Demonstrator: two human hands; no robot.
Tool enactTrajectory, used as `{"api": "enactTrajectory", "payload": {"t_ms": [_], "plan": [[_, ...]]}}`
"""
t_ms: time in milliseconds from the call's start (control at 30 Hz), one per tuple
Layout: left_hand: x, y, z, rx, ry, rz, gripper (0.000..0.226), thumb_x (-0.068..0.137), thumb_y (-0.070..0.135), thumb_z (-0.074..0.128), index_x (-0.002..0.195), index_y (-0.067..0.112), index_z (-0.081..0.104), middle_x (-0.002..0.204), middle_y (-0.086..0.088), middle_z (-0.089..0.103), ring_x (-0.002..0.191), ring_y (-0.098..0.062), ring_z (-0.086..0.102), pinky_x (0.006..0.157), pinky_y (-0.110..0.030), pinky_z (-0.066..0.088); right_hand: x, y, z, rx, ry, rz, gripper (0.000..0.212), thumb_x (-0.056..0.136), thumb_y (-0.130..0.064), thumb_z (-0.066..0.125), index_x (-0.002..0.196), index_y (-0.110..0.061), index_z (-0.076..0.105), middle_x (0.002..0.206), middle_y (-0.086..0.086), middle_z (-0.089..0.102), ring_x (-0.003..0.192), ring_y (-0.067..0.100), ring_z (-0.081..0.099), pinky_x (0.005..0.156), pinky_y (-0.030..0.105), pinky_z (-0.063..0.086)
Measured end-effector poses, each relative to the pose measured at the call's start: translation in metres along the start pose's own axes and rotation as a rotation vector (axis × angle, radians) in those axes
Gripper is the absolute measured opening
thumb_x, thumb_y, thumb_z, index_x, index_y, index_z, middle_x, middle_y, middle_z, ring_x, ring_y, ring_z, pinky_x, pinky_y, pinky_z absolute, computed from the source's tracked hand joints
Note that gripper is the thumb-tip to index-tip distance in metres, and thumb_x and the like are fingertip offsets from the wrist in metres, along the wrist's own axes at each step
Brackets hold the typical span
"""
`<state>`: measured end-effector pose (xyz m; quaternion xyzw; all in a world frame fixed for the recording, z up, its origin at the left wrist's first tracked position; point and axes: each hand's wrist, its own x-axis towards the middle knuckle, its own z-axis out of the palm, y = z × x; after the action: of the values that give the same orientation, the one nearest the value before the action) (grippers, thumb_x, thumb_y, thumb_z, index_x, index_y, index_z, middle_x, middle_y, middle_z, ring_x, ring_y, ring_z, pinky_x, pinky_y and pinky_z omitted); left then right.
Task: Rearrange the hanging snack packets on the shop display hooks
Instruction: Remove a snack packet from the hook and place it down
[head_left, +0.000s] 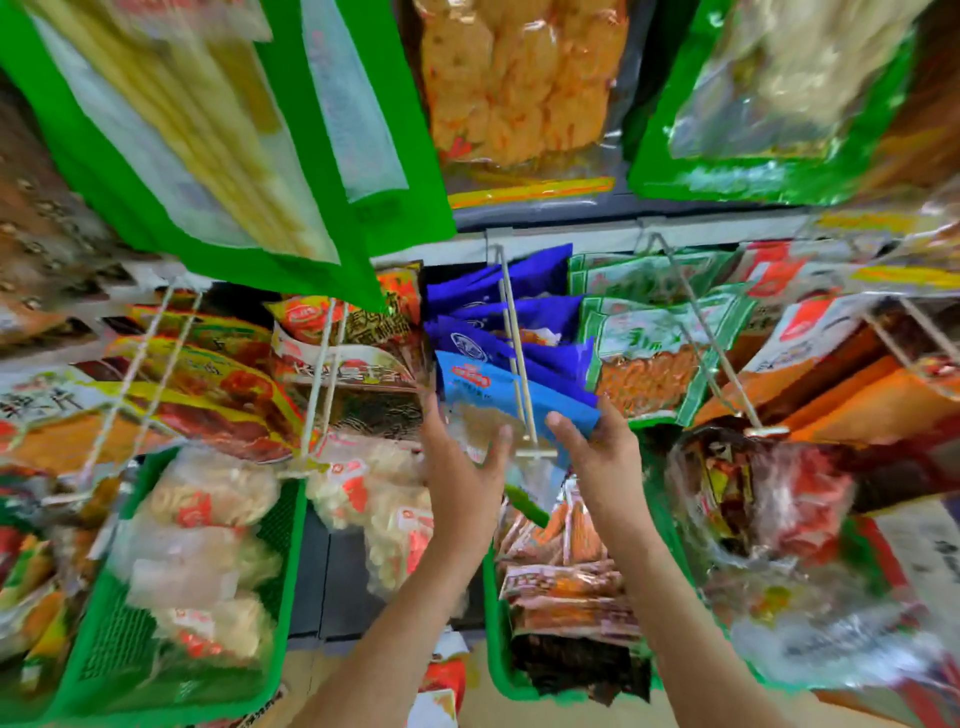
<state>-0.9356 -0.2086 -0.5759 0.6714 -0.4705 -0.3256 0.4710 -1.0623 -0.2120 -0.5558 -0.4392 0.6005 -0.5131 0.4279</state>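
Note:
A light blue snack packet (480, 397) with a clear window hangs at the front of a long metal hook (514, 338). Behind it on the same hook sit several dark blue packets (498, 312). My left hand (457, 457) grips the packet's left side, with the thumb across its lower front. My right hand (597, 447) holds its right lower corner, fingers curled around the edge. The hook's front tip (535, 453) shows between my two hands.
Green-and-white packets (654, 343) hang on the hook to the right, red and yellow ones (208, 379) to the left. Large green bags (218, 135) hang overhead. Green baskets (104, 644) (498, 639) of snack packs stand below.

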Motion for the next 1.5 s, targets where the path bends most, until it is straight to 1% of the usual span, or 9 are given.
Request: {"api": "enactTrajectory", "payload": {"t_ms": [133,233,400,600,733,900,1000,1133,1500], "plan": [[-0.01,0.017,-0.01,-0.054,-0.041,0.014,0.082,0.081,0.03,0.066,0.146,0.017,0.017,0.15,-0.007,0.028,0.138,-0.016,0.029,0.111,-0.045,0.031,-0.018,-0.006,-0.003,0.051,-0.006,0.068,0.016,0.089,-0.006,0.057,0.09,-0.021,0.061,0.083,0.001,0.065,0.074,0.004,0.059,0.072,0.02,0.047],[-0.028,0.038,-0.026,0.067,-0.058,0.129,0.07,0.088,0.02,0.063,0.142,0.028,0.019,0.149,-0.003,0.025,0.138,-0.015,0.025,0.112,-0.033,0.028,-0.039,-0.016,-0.012,0.047,-0.003,0.085,0.019,0.091,-0.005,0.053,0.091,-0.022,0.061,0.085,-0.003,0.066,0.084,0.017,0.062,0.078,0.028,0.047],[-0.034,0.055,-0.056,0.306,-0.133,0.188,0.055,0.086,0.023,0.065,0.136,0.015,0.042,0.138,-0.008,0.038,0.13,-0.017,0.033,0.107,-0.024,0.027,-0.071,-0.043,-0.022,0.023,0.026,0.103,0.016,0.092,-0.002,0.051,0.099,-0.01,0.062,0.09,0.005,0.065,0.083,0.015,0.058,0.074,0.025,0.044],[-0.046,0.059,-0.092,0.073,-0.283,-0.223,0.042,0.081,0.027,0.071,0.115,0.013,0.05,0.105,0.0,0.061,0.094,-0.013,0.06,0.065,-0.009,0.044,-0.11,-0.063,-0.034,0.014,0.032,0.16,0.024,0.091,0.001,0.05,0.087,-0.02,0.062,0.082,0.006,0.061,0.071,0.009,0.054,0.064,0.018,0.042],[-0.048,0.063,-0.112,0.128,-0.316,-0.187,0.019,0.087,0.024,0.064,0.083,0.014,0.049,0.072,0.008,0.057,0.072,-0.013,0.058,0.049,-0.012,0.038,-0.119,-0.073,-0.032,0.049,0.054,0.213,0.02,0.091,-0.002,0.05,0.092,-0.018,0.061,0.087,0.007,0.061,0.077,0.016,0.056,0.067,0.025,0.044],[-0.04,0.074,-0.117,0.05,-0.333,-0.14,0.015,0.087,0.02,0.064,0.081,0.023,0.051,0.079,0.006,0.063,0.074,-0.01,0.061,0.053,-0.013,0.044,-0.108,-0.075,-0.026,0.074,0.061,0.231,0.019,0.092,-0.004,0.049,0.108,-0.01,0.058,0.094,0.003,0.062,0.083,0.012,0.059,0.07,0.022,0.046],[-0.036,0.074,-0.111,-0.055,-0.387,-0.215,0.008,0.088,0.024,0.063,0.084,0.028,0.057,0.088,0.001,0.068,0.083,-0.015,0.067,0.066,-0.035,0.055,-0.099,-0.066,-0.031,0.08,0.081,0.232,0.019,0.093,-0.004,0.048,0.109,-0.008,0.058,0.093,0.0,0.063,0.085,0.013,0.06,0.074,0.025,0.046],[-0.028,0.067,-0.098,-0.049,-0.416,-0.215,0.014,0.092,0.031,0.055,0.092,0.019,0.063,0.091,-0.002,0.07,0.085,-0.016,0.067,0.07,-0.033,0.051,-0.084,-0.055,-0.038,0.083,0.082,0.23,0.017,0.094,-0.004,0.047,0.104,-0.007,0.06,0.089,-0.001,0.063,0.084,0.015,0.059,0.075,0.026,0.045],[-0.023,0.055,-0.063,-0.281,-0.028,-0.356,0.013,0.094,0.028,0.052,0.084,0.021,0.059,0.085,-0.004,0.068,0.072,-0.015,0.065,0.057,-0.026,0.048,-0.046,-0.044,-0.032,-0.02,-0.083,0.124,0.026,0.095,-0.008,0.046,0.094,-0.028,0.063,0.09,-0.001,0.064,0.082,0.016,0.058,0.075,0.033,0.044]]}}
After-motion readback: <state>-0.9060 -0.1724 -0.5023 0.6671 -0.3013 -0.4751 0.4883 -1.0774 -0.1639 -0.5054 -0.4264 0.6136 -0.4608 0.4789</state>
